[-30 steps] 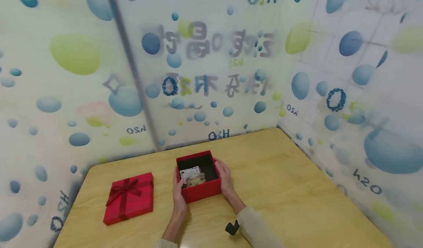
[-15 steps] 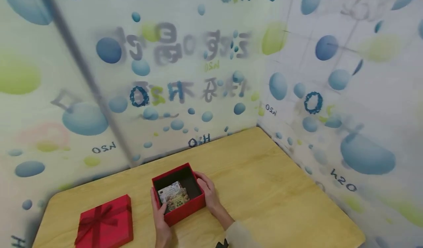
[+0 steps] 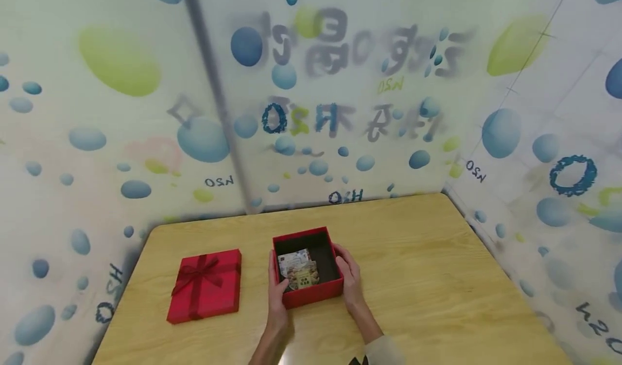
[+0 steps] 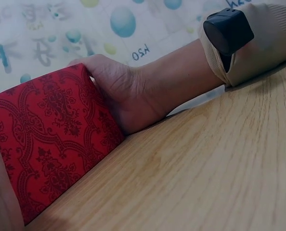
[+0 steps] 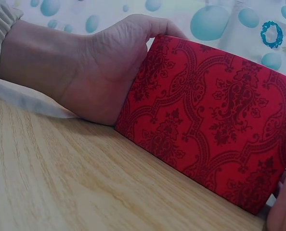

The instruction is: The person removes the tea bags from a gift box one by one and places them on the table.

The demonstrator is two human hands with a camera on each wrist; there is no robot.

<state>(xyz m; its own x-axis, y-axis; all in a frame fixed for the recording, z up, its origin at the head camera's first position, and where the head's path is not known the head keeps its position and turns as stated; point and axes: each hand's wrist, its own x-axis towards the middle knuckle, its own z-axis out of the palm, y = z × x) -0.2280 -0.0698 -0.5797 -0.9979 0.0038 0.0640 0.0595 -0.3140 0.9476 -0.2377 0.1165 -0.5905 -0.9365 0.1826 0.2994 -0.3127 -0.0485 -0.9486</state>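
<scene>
A red open box [image 3: 313, 296] with a dark inside stands on the wooden table, held between both hands. My left hand [image 3: 277, 300] grips its left side, with the thumb over the front left rim. At the right side my right hand [image 3: 353, 281] holds the wall, its thumb near the top edge. Inside, toward the left, lie a whitish printed item [image 3: 293, 257] and a yellowish-brown printed one [image 3: 302, 275], overlapping. Dark scrollwork covers the box's front wall [image 4: 56, 130] in the left wrist view. The right wrist view has the left hand [image 5: 116, 67] with its thumb over the rim.
A red lid [image 3: 218, 295] with a dark red ribbon bow lies on the table [image 3: 427, 278] to the left of the box. Behind and to the right stand pale walls [image 3: 340, 181] with blue and green drop patterns. A black device [image 4: 228, 31] sits on the right sleeve.
The head view swung right and then back left. Box, lid and both hands keep about the same places on the table, and the hands hold the box throughout.
</scene>
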